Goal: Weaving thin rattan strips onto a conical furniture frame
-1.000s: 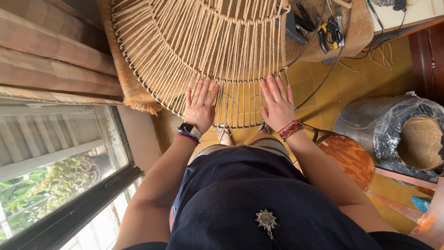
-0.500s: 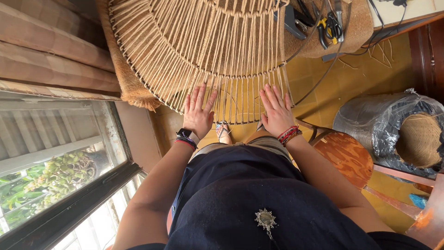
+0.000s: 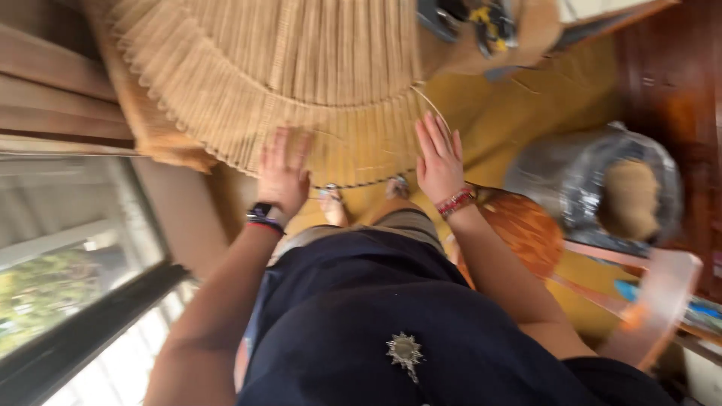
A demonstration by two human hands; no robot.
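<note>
A large round woven rattan frame [image 3: 301,68] fills the top of the head view, blurred by motion. My left hand [image 3: 282,171] lies flat on its lower rim, fingers spread, with a black watch and a red band on the wrist. My right hand [image 3: 438,159] rests on the rim further right, fingers apart, a red beaded bracelet at the wrist. Neither hand grips anything. My sandalled feet [image 3: 331,201] show on the yellow floor below the frame.
A window [image 3: 68,278] with a dark frame runs along the left. An orange round stool [image 3: 523,229] stands right of my legs. A bundle wrapped in clear plastic [image 3: 602,188] sits further right. Tools [image 3: 481,19] lie at the top.
The view has swung and blurred. The woven frame has turned, so its strands now look dense. Both hands stay flat on the rim; the right one sits slightly higher.
</note>
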